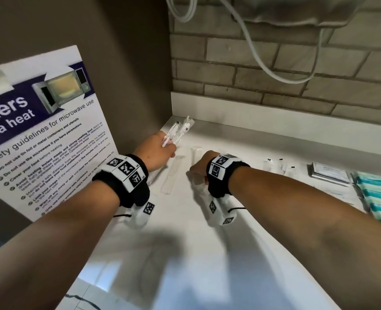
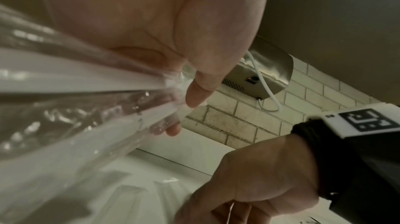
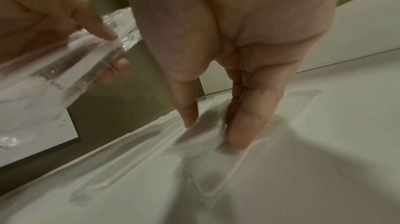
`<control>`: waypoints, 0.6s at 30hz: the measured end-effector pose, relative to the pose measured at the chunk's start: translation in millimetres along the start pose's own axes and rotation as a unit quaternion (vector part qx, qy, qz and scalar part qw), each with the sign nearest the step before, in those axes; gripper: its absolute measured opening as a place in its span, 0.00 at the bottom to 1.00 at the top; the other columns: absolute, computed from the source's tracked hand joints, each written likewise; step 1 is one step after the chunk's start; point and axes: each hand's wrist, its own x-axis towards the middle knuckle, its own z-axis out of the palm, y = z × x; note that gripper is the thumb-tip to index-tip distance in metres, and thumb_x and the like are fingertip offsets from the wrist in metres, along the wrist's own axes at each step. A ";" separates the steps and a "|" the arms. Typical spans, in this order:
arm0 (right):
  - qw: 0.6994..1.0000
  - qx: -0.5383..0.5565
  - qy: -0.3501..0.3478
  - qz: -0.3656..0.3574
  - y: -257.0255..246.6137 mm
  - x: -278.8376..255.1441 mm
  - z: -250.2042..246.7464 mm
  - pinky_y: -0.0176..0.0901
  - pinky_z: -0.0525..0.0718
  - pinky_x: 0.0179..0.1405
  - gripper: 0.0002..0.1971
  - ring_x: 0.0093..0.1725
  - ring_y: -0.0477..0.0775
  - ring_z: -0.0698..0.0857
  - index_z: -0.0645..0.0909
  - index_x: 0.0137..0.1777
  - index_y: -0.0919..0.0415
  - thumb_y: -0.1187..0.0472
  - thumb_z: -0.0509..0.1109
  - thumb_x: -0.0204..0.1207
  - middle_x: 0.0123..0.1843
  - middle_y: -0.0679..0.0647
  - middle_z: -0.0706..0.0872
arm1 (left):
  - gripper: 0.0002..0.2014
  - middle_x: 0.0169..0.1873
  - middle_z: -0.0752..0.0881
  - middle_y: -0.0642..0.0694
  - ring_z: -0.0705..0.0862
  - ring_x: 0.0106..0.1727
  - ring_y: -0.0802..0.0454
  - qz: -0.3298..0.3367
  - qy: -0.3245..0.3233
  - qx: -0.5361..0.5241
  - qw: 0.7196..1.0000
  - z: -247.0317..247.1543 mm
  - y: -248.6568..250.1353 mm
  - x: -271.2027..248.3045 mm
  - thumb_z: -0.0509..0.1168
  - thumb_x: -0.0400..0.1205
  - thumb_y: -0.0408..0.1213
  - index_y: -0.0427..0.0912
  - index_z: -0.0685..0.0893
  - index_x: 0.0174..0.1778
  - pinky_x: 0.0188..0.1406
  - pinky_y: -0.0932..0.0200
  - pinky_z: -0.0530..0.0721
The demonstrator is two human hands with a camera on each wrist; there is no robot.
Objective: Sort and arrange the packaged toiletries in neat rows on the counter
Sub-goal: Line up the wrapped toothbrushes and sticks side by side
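Counter [image 1: 241, 220]: left hand [image 1: 156, 151] grips packets [image 1: 176, 130]; right hand [image 1: 202, 166] pinches sachet [image 3: 207, 135].

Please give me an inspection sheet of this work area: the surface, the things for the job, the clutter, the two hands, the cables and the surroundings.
Surface: white counter, against a brick wall.
Job's things: several clear packets held in a bunch; a long packet flat on the counter; small packets further right; teal packs in a row at the right edge.
Clutter: a stack of flat sachets beside the teal packs.
Hands: left hand grips the bunch; right hand pinches a flat packet on the counter.
Cables: white cable hanging in a loop on the wall.
Surroundings: microwave safety sign leaning at the left; metal wall unit above.
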 end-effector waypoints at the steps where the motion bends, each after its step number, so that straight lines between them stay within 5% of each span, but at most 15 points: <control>1: 1.000 -0.006 0.002 0.006 -3.5 -2.2 2.9 0.53 0.86 0.59 0.15 0.55 0.62 0.88 0.77 0.33 0.53 0.47 0.79 0.65 0.47 0.57 0.85 | 0.08 0.38 0.90 0.51 0.86 0.43 0.48 0.000 0.000 0.001 1.000 -0.6 2.1 -1.4 0.61 0.81 0.36 0.41 0.81 0.54 0.40 0.58 0.78; 4: 0.999 -0.029 0.004 0.028 -6.9 -12.4 0.0 0.48 0.89 0.51 0.22 0.42 0.59 0.92 0.87 0.40 0.60 0.39 0.78 0.60 0.40 0.55 0.92 | 0.06 0.31 0.86 0.54 0.81 0.35 0.57 0.001 0.015 -0.005 1.000 8.0 0.9 3.7 0.62 0.80 0.35 0.41 0.81 0.50 0.33 0.62 0.74; 8: 0.996 0.041 0.064 0.035 44.8 -47.2 -50.4 0.47 0.89 0.43 0.17 0.31 0.55 0.90 0.85 0.48 0.66 0.50 0.77 0.72 0.39 0.58 0.90 | 0.03 0.33 0.87 0.54 0.81 0.35 0.57 0.048 -0.026 -0.017 0.998 54.7 50.1 12.2 0.63 0.81 0.36 0.44 0.79 0.48 0.31 0.61 0.74; 11: 0.992 -0.073 0.096 -0.023 74.8 -68.3 -67.1 0.45 0.82 0.58 0.21 0.58 0.56 0.85 0.82 0.63 0.58 0.51 0.76 0.72 0.58 0.55 0.87 | 0.07 0.37 0.88 0.52 0.85 0.42 0.52 0.040 -0.036 -0.037 0.998 72.1 59.4 8.2 0.63 0.81 0.37 0.42 0.80 0.53 0.38 0.59 0.78; 18: 0.970 -0.225 0.087 0.004 134.1 -95.6 -76.5 0.55 0.71 0.74 0.31 0.78 0.58 0.67 0.69 0.79 0.46 0.45 0.71 0.76 0.78 0.52 0.72 | 0.09 0.40 0.84 0.45 0.82 0.41 0.46 0.005 -0.128 -0.035 0.991 140.6 68.1 1.9 0.68 0.81 0.43 0.42 0.78 0.42 0.41 0.57 0.77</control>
